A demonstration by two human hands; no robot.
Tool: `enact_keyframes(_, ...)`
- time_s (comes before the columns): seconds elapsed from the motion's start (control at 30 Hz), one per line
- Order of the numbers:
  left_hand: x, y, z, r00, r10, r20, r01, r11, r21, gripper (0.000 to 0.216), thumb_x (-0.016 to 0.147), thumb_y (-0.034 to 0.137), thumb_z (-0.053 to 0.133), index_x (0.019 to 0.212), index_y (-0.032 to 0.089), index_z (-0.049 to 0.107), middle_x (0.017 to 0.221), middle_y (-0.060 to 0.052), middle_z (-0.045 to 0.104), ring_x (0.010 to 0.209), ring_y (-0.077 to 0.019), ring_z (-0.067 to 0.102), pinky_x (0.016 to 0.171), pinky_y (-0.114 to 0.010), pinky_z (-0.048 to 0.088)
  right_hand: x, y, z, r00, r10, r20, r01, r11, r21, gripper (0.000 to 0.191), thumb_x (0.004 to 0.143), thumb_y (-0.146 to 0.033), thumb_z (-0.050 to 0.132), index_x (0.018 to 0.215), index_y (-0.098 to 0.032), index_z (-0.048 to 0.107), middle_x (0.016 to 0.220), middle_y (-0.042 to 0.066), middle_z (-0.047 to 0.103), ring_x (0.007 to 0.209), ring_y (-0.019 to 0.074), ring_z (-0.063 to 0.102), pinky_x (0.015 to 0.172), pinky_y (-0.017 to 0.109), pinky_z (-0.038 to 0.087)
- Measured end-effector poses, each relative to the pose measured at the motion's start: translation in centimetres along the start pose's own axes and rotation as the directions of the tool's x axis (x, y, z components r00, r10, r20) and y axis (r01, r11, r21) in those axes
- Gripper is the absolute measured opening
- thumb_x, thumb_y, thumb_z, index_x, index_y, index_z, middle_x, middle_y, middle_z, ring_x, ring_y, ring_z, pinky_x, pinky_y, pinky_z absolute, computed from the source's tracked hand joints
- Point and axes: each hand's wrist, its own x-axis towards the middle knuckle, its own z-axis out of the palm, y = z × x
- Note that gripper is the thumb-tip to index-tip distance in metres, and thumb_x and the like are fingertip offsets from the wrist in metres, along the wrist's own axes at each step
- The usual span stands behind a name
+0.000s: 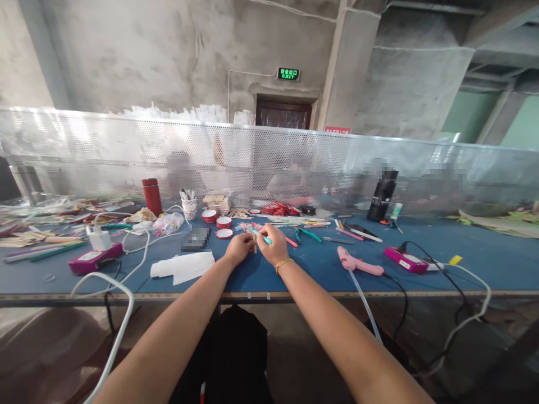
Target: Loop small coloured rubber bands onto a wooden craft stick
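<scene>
Both my arms reach out over a blue worktable (295, 269). My left hand (239, 247) is closed, its fingers pinching a small piece I cannot make out, perhaps a wooden stick, standing on the tabletop. My right hand (272, 242), a gold bracelet at its wrist, is curled round a teal pen-like tool (261, 236) whose tip points left toward the left hand. The two hands nearly touch. Small pink and coloured bits (246, 226) lie just beyond them.
A pink glue gun (357, 262) lies to the right, and two magenta power strips (406, 260) (90, 259) with cables flank me. White folded paper (185, 266), red-white tape rolls (224, 222), a red flask (151, 196), a black bottle (382, 195), and a perforated metal screen (269, 163) behind.
</scene>
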Motion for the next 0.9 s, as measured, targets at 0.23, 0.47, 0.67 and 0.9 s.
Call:
enact_keyframes(0.23, 0.09, -0.19, 0.00, 1.000, -0.008, -0.005, 0.008, 1.000, 0.013, 0.019, 0.072, 0.035, 0.059, 0.064, 0.018, 0.054, 0.055, 0.004, 0.054, 0.052, -0.0106, 0.050, 0.053, -0.022, 0.039, 0.07, 0.22, 0.08, 1.000, 0.023, -0.018, -0.024, 0.999, -0.024, 0.016, 0.081, -0.018, 0.050, 0.069, -0.023, 0.042, 0.066, -0.001, 0.053, 0.068, 0.0166, 0.051, 0.068, 0.027, 0.039)
enact_keyframes(0.47, -0.01, 0.03, 0.00, 1.000, -0.005, 0.000, 0.005, 1.000, 0.006, 0.019, 0.072, 0.033, 0.058, 0.062, 0.018, 0.052, 0.055, 0.004, 0.053, 0.052, -0.0100, 0.049, 0.054, -0.022, 0.039, 0.05, 0.21, 0.04, 0.999, 0.011, -0.036, -0.012, 1.000, -0.024, 0.015, 0.082, -0.019, 0.050, 0.069, -0.023, 0.043, 0.066, -0.001, 0.053, 0.068, 0.0168, 0.051, 0.068, 0.028, 0.040)
enact_keyframes(0.67, 0.16, -0.42, 0.03, 1.000, 0.016, 0.005, -0.016, 1.000, 0.012, 0.014, 0.072, 0.030, 0.056, 0.065, 0.018, 0.055, 0.057, 0.004, 0.055, 0.052, -0.0098, 0.048, 0.054, -0.022, 0.038, 0.06, 0.09, 0.07, 1.000, -0.009, -0.008, 0.009, 1.000, -0.002, 0.015, 0.082, -0.018, 0.049, 0.070, -0.023, 0.043, 0.067, -0.001, 0.053, 0.069, 0.0167, 0.052, 0.069, 0.028, 0.040)
enact_keyframes(0.9, 0.04, -0.15, -0.01, 1.000, 0.000, 0.000, 0.000, 1.000, 0.014, 0.019, 0.072, 0.034, 0.057, 0.063, 0.018, 0.052, 0.054, 0.004, 0.053, 0.052, -0.0102, 0.049, 0.053, -0.022, 0.037, 0.05, 0.22, -0.03, 0.999, 0.012, -0.049, -0.014, 0.999, -0.037, 0.016, 0.082, -0.018, 0.050, 0.069, -0.023, 0.042, 0.065, -0.001, 0.052, 0.067, 0.0167, 0.051, 0.067, 0.028, 0.039)
